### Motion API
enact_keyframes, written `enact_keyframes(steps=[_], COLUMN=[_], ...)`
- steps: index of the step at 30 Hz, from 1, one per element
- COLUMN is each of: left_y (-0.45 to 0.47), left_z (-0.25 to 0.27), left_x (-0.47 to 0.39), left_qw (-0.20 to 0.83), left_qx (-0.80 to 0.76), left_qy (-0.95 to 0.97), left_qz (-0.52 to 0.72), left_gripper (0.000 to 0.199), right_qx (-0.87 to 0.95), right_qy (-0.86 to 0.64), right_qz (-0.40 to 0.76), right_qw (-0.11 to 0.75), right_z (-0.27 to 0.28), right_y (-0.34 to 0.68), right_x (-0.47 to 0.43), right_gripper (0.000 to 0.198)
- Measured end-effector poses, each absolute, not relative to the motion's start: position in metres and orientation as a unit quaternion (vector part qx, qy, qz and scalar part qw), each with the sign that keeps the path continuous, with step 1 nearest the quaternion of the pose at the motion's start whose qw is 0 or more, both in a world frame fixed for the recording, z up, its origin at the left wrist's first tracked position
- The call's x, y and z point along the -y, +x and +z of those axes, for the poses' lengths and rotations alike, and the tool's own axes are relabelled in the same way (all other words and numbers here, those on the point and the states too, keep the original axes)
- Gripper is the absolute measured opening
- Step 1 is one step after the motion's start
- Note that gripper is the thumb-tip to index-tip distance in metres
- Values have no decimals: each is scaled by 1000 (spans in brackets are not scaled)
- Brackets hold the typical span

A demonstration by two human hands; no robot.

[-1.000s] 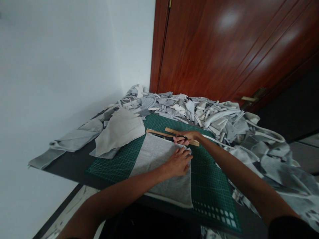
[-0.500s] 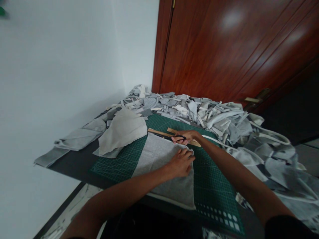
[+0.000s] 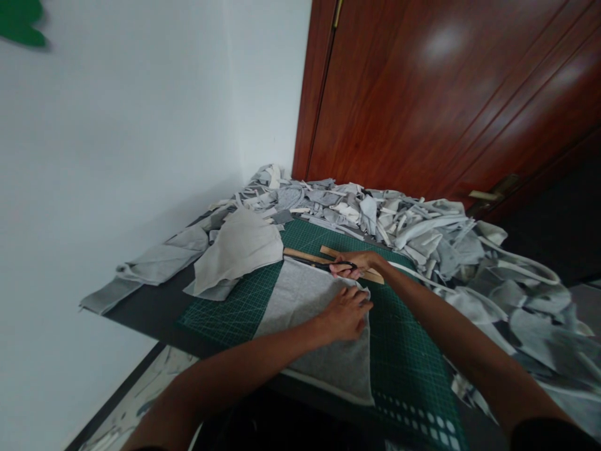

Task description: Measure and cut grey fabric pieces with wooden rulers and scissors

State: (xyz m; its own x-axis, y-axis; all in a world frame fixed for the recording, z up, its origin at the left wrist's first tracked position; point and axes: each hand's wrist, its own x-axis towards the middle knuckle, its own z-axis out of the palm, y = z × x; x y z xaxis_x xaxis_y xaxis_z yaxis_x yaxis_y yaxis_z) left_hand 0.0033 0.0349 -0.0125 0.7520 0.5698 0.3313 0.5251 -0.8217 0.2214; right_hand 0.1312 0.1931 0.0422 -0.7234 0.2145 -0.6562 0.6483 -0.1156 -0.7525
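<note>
Matt grey cloth (image 3: pixel 300 307) on a gridded green mat (image 3: pixel 404 338); wooden ruler (image 3: pixel 305 256); glossy wooden door (image 3: pixel 422 94).

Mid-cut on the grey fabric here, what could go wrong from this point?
1. The left hand presses the grey fabric close to the scissors that the right hand holds; its fingertips might get nicked.
2. The wooden ruler lies right beside the blades, so it may be knocked askew.
3. The scrap pile crowds the cutting mat and could snag.
</note>
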Motion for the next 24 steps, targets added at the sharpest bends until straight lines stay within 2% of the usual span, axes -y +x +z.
enact_keyframes(steps=[18, 24], left_y=[3, 3], left_z=[-13, -14], left_x=[-35, -35], left_qw=[70, 67], left_qx=[-292, -293], left_qy=[932, 934], left_qz=[203, 195], left_gripper=[42, 44], right_qx=[-665, -726], right_qy=[354, 380], right_qz=[-638, -554], right_qw=[161, 143], right_z=[53, 55], right_y=[134, 132], right_x=[-185, -184], right_gripper=[66, 56])
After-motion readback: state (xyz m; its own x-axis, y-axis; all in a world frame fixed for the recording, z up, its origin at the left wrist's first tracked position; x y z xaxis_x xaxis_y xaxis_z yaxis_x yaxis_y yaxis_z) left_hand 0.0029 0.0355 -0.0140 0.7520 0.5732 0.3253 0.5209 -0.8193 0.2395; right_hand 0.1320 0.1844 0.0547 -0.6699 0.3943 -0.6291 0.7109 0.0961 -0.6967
